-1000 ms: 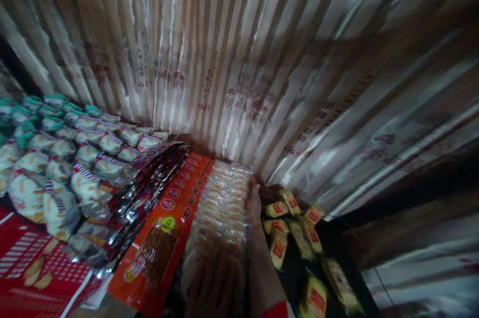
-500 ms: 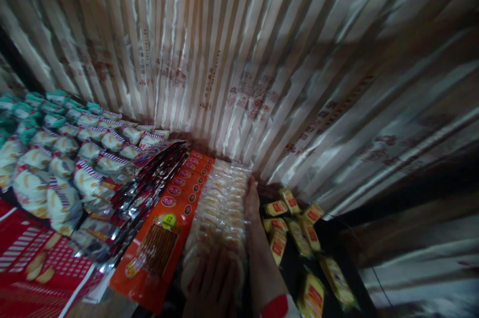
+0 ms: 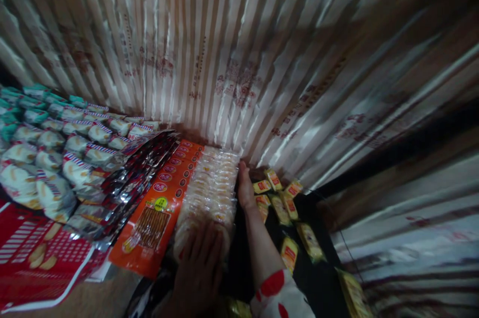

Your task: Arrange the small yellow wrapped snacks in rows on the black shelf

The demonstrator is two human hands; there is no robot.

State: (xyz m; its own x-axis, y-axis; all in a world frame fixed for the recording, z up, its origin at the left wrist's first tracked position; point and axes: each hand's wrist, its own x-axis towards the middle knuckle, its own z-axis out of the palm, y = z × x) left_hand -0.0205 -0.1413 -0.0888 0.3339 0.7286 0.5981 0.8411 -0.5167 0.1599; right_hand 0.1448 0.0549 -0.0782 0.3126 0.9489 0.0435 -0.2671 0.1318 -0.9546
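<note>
Two rows of clear plastic packs (image 3: 209, 183) with round, pale pieces inside, perhaps biscuits, stand in the middle. My left hand (image 3: 200, 258) lies across their near end, its fingers stretched out and spread. Along their right side, my right hand (image 3: 245, 185) rests upright near the back, seemingly flat, with some fingers hidden. Directly left of the clear packs is a stack of orange snack packets (image 3: 164, 203) with a window showing brown sticks.
Farther left lie dark foil packets (image 3: 138, 173) and several white snack bags (image 3: 56, 193). A red basket (image 3: 71, 263) is at lower left. Small yellow packets (image 3: 279, 208) lie scattered on the black surface (image 3: 314, 288) at right. Pleated, printed sheeting (image 3: 232, 58) rises behind.
The view has shifted, so everything sits a little farther left and higher. Both hands stay at the clear packs, and more of the black surface shows beside the right forearm.
</note>
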